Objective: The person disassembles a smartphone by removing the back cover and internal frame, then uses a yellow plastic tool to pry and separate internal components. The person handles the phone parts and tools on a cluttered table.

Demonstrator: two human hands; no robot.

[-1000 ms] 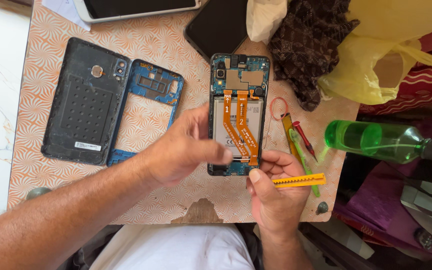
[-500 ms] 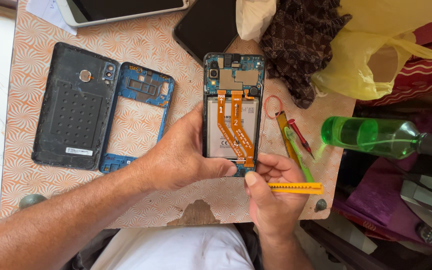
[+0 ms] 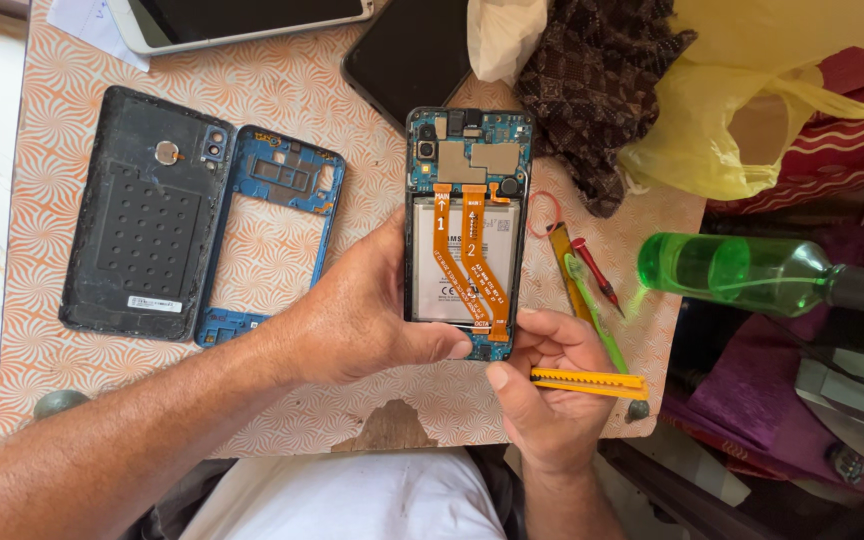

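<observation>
The right hand (image 3: pixel 542 395) is closed around a yellow pry tool (image 3: pixel 592 383). The left hand (image 3: pixel 362 310) grips the opened phone (image 3: pixel 467 230) by its left side, near the table's (image 3: pixel 282 420) front edge. Further left lie the blue frame (image 3: pixel 282 200) and black back cover (image 3: pixel 142 230).

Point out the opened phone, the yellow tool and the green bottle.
opened phone (image 3: pixel 467 180), head view, on its circuit board.
yellow tool (image 3: pixel 592 382), head view, mid-handle.
green bottle (image 3: pixel 732 272), head view, on its body.
</observation>
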